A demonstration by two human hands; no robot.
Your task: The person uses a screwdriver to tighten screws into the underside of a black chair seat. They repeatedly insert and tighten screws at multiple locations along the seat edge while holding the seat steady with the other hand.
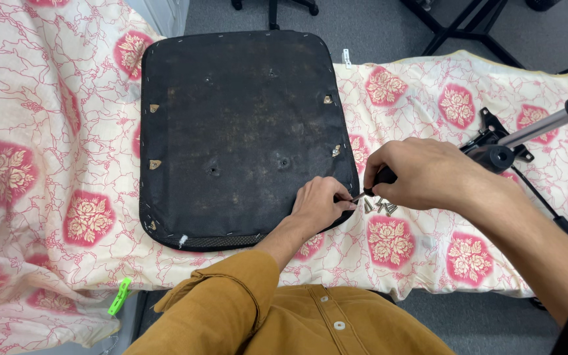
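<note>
A black chair seat pad (238,131) lies upside down on a cloth with a pink flower pattern (54,171). My left hand (320,204) rests on the pad's near right edge, its fingertips pinching something small by the tool's tip. My right hand (415,172) grips a screwdriver with a black handle (382,176), its tip pointing left toward my left fingers. Several loose metal screws (379,207) lie on the cloth just below the screwdriver.
A black chair mechanism with a chrome gas cylinder (504,148) lies on the cloth at the right. Chair base legs (455,26) stand on the grey floor beyond the table. A green clip (119,296) hangs at the cloth's near edge.
</note>
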